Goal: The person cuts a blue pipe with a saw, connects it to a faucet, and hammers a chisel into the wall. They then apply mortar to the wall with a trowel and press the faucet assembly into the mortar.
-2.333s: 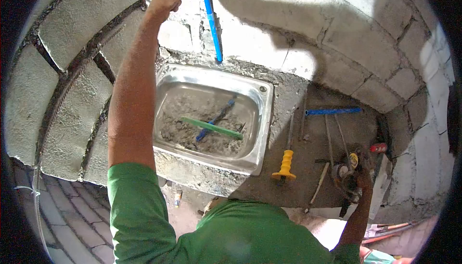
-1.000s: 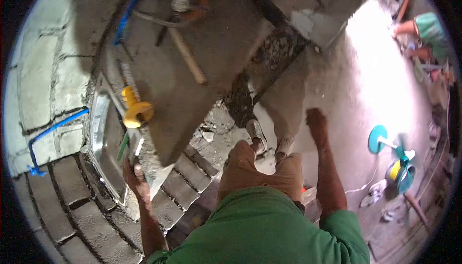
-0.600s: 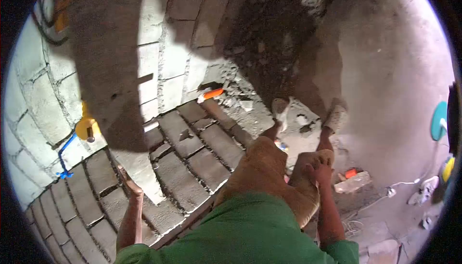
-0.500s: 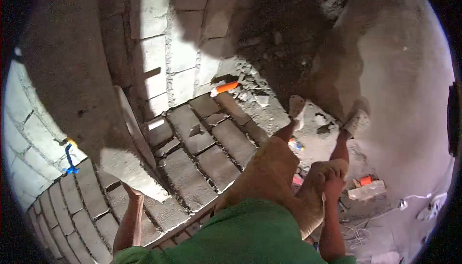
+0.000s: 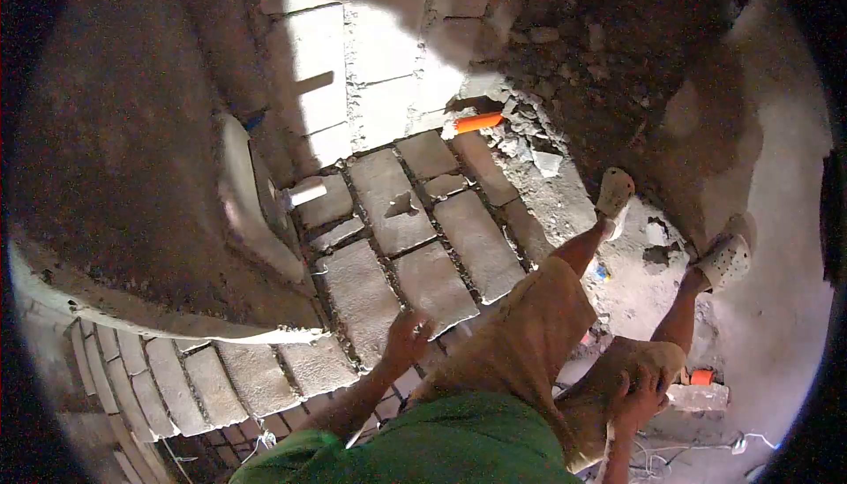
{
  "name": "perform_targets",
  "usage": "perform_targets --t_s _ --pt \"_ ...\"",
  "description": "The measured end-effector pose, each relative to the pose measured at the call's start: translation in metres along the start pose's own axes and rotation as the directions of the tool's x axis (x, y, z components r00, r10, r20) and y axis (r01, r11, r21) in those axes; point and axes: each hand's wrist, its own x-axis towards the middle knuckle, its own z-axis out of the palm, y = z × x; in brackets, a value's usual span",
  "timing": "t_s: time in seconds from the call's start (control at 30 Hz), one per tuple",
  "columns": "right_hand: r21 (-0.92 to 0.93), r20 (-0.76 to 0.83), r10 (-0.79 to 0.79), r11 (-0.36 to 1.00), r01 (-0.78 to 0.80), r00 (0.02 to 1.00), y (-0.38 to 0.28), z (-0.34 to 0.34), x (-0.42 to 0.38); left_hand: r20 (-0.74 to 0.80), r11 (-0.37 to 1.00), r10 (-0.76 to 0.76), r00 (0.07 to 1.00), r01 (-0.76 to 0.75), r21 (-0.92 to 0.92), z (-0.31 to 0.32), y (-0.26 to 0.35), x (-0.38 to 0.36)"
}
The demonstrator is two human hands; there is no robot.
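Near the edge of the block surface (image 5: 357, 294), my left hand (image 5: 408, 341) is held low over the blocks beside my shorts. Its fingers are blurred, and I cannot make out whether it holds anything. My right hand (image 5: 637, 400) rests on my right knee, with its fingers apart on the shorts (image 5: 520, 334) and nothing in them. My feet, in pale clogs (image 5: 616, 193), stand on the rubble-strewn ground.
A large slab or wall end (image 5: 132, 202) fills the left side. An orange pipe (image 5: 477, 122) lies by the brightly lit block wall (image 5: 384, 52). At the lower right are an orange piece (image 5: 701, 377), a block (image 5: 699, 397) and white cable (image 5: 739, 442).
The view has shifted left. My left hand, hidden behind the slab before, now shows over the blocks nearer my body. My right hand stays on the knee.
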Motion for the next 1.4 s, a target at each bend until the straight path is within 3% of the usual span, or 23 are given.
perform_targets --t_s 0.03,0.07,0.13,0.23,0.3,0.37,0.43,0.5,0.57,0.63,0.67,0.7,0.73,0.77,0.8,0.83,0.9,0.93,1.1,1.17,1.23,1.3,1.4 --pt "0.002 -0.002 -0.003 1.0 0.003 1.0 0.0 0.006 0.0 0.071 0.999 -0.024 0.997 0.022 0.024 0.002 0.03 0.052" --pt "-0.037 -0.028 -0.015 0.999 0.014 1.0 0.007 0.015 -0.003 0.052 0.993 0.108 0.993 -0.105 -0.061 -0.006 0.067 0.101" --pt "-0.075 -0.063 -0.024 0.997 0.02 0.998 0.02 0.033 -0.004 0.238 0.762 -0.072 0.969 0.207 -0.613 -0.024 0.128 0.152" --pt "-0.082 -0.217 -0.102 0.993 0.086 0.971 0.037 0.057 -0.006 0.349 0.763 0.059 0.935 0.183 -0.62 -0.029 0.18 0.141" --pt "0.05 -0.125 0.022 0.999 -0.016 0.992 0.044 0.067 -0.002 0.559 0.805 0.194 0.806 0.195 -0.561 -0.028 0.193 0.1" --pt "0.111 -0.188 0.036 0.994 -0.015 0.981 0.055 0.08 0.009 0.651 0.721 0.552 0.521 0.094 -0.686 -0.063 0.219 0.064" --pt "0.153 -0.253 0.025 0.988 0.015 0.967 0.051 0.079 0.02 0.45 0.544 0.804 0.388 -0.174 -0.821 -0.099 0.228 0.037" --pt "0.202 -0.305 0.006 0.978 0.059 0.952 0.051 0.057 0.024 0.448 0.495 0.862 0.239 -0.203 -0.845 -0.188 0.25 0.026" --pt "0.234 -0.354 0.001 0.968 0.088 0.935 0.058 0.032 0.026 0.313 0.343 0.936 0.159 -0.22 -0.913 -0.271 0.247 0.011" --pt "0.348 -0.364 0.053 0.934 0.083 0.93 0.086 0.025 0.05 0.211 0.244 0.969 0.126 -0.387 -0.889 -0.339 0.211 -0.003" --pt "0.359 -0.522 0.051 0.918 0.165 0.852 0.081 0.001 0.05 0.049 0.182 0.966 0.255 -0.531 -0.827 -0.372 0.188 -0.012" --pt "0.355 -0.658 0.055 0.902 0.245 0.751 0.07 -0.022 0.048 0.043 0.305 0.893 0.448 -0.533 -0.789 -0.406 0.168 -0.02" --pt "0.431 -0.691 0.05 0.829 0.355 0.722 0.047 -0.067 0.039 -0.205 0.421 0.689 0.695 -0.615 -0.667 -0.434 0.151 -0.032" --pt "0.491 -0.72 0.047 0.739 0.462 0.692 0.018 -0.118 0.028 -0.556 0.54 0.255 0.791 -0.594 -0.596 -0.446 0.141 -0.032" --pt "0.452 -0.776 0.006 0.704 0.549 0.631 -0.009 -0.166 0.011 -0.757 0.773 -0.029 0.652 -0.466 -0.431 -0.47 0.151 -0.029" --pt "0.403 -0.828 -0.03 0.662 0.632 0.56 -0.036 -0.212 -0.007 -0.826 0.751 0.113 0.553 -0.592 -0.293 -0.491 0.137 -0.009" --pt "0.444 -0.826 0.048 0.669 0.596 0.562 -0.088 -0.297 -0.05 -0.783 0.678 0.189 0.592 -0.656 -0.333 -0.523 0.103 0.038" --pt "0.43 -0.873 0.045 0.542 0.722 0.486 -0.11 -0.325 -0.065 -0.751 0.663 0.211 0.625 -0.656 -0.36 -0.531 0.094 0.062" --pt "-0.082 -0.978 -0.195 0.691 0.718 0.076 -0.248 -0.461 -0.183 -0.557 0.782 0.447 0.7 -0.608 -0.136 -0.507 0.083 0.086" --pt "-0.138 -0.935 -0.332 0.673 0.727 0.129 -0.311 -0.493 -0.216 -0.556 0.782 0.432 0.71 -0.602 -0.161 -0.486 0.075 0.06" --pt "-0.361 -0.839 -0.53 0.714 0.6 0.125 -0.354 -0.525 -0.196 -0.465 0.731 0.604 0.648 -0.682 -0.002 -0.48 0.058 0.037" --pt "-0.514 -0.764 -0.621 0.75 0.416 0.175 -0.388 -0.542 -0.174 -0.445 0.717 0.605 0.661 -0.694 -0.056 -0.483 0.037 0.011" --pt "-0.6 -0.625 -0.723 0.686 0.412 0.293 -0.423 -0.568 -0.148 -0.424 0.755 0.57 0.704 -0.652 -0.066 -0.486 -0.007 -0.009"
